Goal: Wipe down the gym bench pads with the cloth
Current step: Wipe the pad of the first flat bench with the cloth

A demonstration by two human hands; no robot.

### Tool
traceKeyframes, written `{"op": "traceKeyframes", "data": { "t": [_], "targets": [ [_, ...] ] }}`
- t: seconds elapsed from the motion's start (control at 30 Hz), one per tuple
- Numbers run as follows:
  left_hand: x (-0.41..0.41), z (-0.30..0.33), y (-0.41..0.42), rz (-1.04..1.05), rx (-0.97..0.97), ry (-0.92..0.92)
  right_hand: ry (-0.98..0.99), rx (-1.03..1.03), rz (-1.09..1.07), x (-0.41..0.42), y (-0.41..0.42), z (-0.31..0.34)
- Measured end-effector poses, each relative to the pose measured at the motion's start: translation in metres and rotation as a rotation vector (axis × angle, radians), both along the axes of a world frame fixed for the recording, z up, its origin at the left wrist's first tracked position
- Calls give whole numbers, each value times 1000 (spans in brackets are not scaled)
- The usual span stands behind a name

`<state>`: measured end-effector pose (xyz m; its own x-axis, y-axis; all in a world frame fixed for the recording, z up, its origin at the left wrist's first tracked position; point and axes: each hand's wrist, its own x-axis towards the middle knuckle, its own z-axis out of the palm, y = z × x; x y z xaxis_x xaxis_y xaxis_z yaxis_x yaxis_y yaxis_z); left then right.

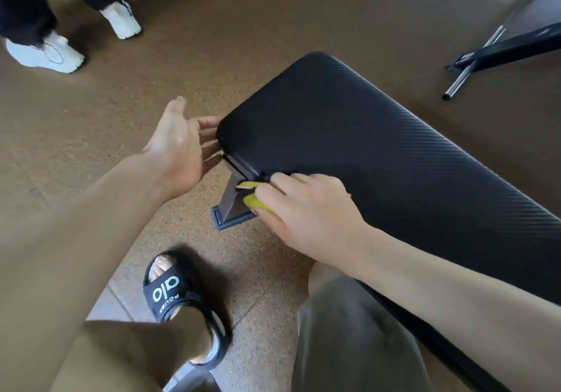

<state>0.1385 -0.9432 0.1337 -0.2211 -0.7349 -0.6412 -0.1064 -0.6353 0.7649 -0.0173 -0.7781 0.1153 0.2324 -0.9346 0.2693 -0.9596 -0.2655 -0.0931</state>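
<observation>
A black textured bench pad (364, 136) runs from the centre toward the right edge. My right hand (306, 212) presses a yellow cloth (258, 205) against the pad's near side edge, close to its end corner; most of the cloth is hidden under the hand. My left hand (179, 145) is at the pad's end, fingers curled around and under its left edge, thumb raised. Below the corner, the bench's grey metal leg and foot (232, 209) stand on the floor.
Brown speckled floor (91, 136) surrounds the bench. My sandalled foot (179, 306) is planted below the bench end. Another person's legs in white shoes (45, 53) stand at top left. Other gym equipment with a metal bar (473, 63) sits at top right.
</observation>
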Motion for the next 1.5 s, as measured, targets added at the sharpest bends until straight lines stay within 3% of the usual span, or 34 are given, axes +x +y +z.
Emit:
{"op": "traceKeyframes", "data": {
  "t": [0.2,0.47,0.7,0.83,0.97,1.13,1.33,1.5],
  "targets": [
    [-5,-1,3,39,-37,-32,49,-62,0,-33,37,-2],
    [-14,-7,-3,76,-66,-30,16,-136,-298,8,-132,-3],
    [-32,-24,1,112,-39,-31,-58,-17,-161,-5,-13,-1],
    [-39,-30,4,97,-54,-44,-25,-41,-155,-6,-69,-1],
    [-37,-40,3,-7,-96,-83,-14,-30,-260,-14,-149,-2],
    [-41,-38,4,7,-116,-172,-24,61,-459,-64,-200,2],
    [-50,-33,9,85,-142,-252,-115,60,-816,-127,-138,4],
    [-59,-33,12,181,-154,-257,-129,58,-1004,-113,-66,3]
  ]
}}
